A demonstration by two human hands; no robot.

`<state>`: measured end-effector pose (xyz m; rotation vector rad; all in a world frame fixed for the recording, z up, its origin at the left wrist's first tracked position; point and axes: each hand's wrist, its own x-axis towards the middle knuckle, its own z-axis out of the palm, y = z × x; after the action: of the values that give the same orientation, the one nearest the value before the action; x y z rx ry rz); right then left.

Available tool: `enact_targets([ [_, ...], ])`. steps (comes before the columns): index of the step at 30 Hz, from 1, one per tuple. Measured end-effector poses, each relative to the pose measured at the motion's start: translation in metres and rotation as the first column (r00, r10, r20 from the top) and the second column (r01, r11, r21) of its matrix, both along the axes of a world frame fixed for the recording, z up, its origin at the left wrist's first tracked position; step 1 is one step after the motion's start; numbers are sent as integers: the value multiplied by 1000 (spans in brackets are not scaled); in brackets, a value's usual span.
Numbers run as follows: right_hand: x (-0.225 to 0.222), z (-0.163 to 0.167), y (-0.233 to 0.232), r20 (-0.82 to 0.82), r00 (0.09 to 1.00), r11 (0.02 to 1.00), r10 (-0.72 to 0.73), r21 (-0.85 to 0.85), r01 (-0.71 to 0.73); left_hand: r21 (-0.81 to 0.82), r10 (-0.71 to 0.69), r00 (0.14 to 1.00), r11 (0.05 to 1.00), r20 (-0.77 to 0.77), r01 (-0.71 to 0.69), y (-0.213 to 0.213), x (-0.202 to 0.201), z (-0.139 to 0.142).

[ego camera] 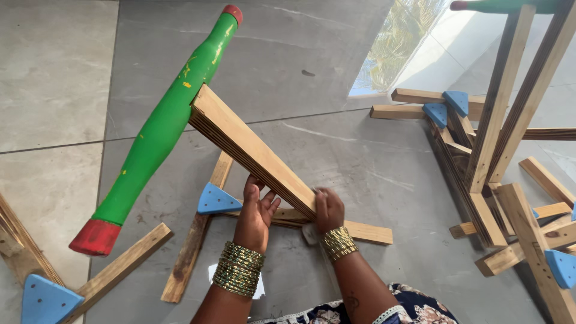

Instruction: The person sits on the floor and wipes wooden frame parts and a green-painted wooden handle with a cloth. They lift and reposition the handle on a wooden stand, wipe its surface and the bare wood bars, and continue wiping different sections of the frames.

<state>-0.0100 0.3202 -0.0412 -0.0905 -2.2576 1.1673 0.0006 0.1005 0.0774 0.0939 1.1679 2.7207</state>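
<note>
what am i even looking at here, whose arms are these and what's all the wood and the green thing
This is one picture from a camera worn on a person's head, looking down at their own two bare hands over a grey tiled floor. The left hand and right hand, both with stacked metal bangles on the wrists, hold the lower end of a slanted plywood plank. At its top sits a long green wooden roller with red ends. Under it, flat wooden strips joined by a blue triangular corner plate lie on the floor. At right stands a similar finished wooden frame.
</note>
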Motion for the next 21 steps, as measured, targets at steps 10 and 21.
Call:
enact_targets([
  [10, -20, 88, -66, -485, 850, 751, 208, -477, -456, 23, -4, 997, 1000, 81, 2, -10, -17, -20],
  [21, -22, 218, -174, -287, 942, 944, 176, 319, -80, 342, -34, 980, 939, 194, -35, -20, -15, -13],
])
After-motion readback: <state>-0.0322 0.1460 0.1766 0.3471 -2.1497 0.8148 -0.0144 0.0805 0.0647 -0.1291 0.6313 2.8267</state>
